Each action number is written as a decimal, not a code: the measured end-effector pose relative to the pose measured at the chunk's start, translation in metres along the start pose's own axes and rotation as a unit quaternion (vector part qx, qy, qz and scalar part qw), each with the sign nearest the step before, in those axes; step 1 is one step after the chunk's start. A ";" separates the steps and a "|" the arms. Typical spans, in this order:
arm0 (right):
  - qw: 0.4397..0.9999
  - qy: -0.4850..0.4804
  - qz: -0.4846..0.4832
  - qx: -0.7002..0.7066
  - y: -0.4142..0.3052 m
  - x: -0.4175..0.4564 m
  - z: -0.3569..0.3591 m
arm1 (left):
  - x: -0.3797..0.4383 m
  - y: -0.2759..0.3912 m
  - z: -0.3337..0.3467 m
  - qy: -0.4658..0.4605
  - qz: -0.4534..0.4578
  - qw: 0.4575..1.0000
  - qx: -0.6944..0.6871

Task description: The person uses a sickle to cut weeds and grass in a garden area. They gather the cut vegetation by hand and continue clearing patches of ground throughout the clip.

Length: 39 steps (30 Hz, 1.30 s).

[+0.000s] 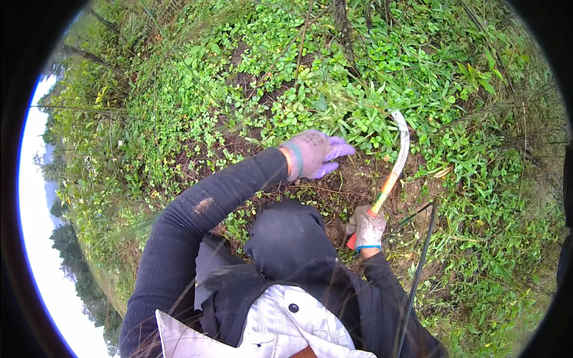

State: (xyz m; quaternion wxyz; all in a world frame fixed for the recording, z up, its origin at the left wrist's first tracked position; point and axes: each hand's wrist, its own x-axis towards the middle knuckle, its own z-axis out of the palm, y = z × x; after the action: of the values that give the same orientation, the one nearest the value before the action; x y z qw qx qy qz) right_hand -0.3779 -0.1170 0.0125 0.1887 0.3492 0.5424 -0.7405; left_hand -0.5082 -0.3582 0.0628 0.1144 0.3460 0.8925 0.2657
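Observation:
My left hand [315,154], in a purple-coated knit glove, is held low over the ground with its fingers apart and nothing seen in it. To its right, my right hand [369,227], in a dirty white knit glove, grips the orange handle of a sickle [401,147]. The sickle's curved, pale blade points away from me, its tip among green leafy weeds [358,112]. Between the hands and beyond them lies a strip of bare brown soil [358,176].
Low green plants cover much of the slope. Thin woody stems [342,27] rise at the top. A dark, thin strap or stalk [418,268] runs beside my right arm. A dry leaf [443,172] lies right of the blade. Trees and sky show at the left.

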 end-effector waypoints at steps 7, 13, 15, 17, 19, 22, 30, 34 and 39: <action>0.983 -0.118 -0.126 0.059 -0.079 0.004 0.009 | 0.057 0.015 0.015 0.019 -0.088 0.995 -0.045; 0.957 -0.130 -0.126 0.229 -0.133 0.008 0.049 | 0.036 0.019 0.019 -0.047 -0.123 0.991 -0.035; 0.935 -0.161 -0.188 0.255 -0.136 0.014 0.060 | 0.032 0.025 0.016 -0.035 -0.119 0.992 -0.039; 0.921 -0.237 -0.203 0.231 -0.140 0.018 0.076 | 0.023 0.034 -0.001 -0.093 -0.186 0.975 -0.072; 0.911 -0.257 -0.197 0.256 -0.155 0.014 0.096 | 0.009 0.022 0.003 -0.075 -0.203 0.968 -0.129; 0.891 -0.294 -0.184 0.293 -0.166 0.015 0.110 | -0.026 0.014 -0.009 0.013 -0.200 0.968 -0.150; 0.917 -0.290 -0.264 0.076 -0.188 0.008 0.114 | -0.197 0.023 -0.020 0.137 -0.364 0.892 -0.231; 0.891 -0.415 -0.164 -0.085 -0.161 -0.037 0.171 | -0.274 0.055 -0.029 0.245 -0.451 0.758 -0.404; 0.815 -0.551 -0.039 -0.173 -0.092 -0.085 0.254 | -0.289 0.087 -0.058 0.328 -0.420 0.753 -0.387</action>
State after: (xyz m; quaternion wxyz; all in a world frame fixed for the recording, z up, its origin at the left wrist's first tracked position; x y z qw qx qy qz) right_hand -0.4600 -0.3314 0.1782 0.4846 -0.1770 0.4795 -0.7099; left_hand -0.2701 -0.5236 0.1646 0.0390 -0.2458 0.7516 0.6108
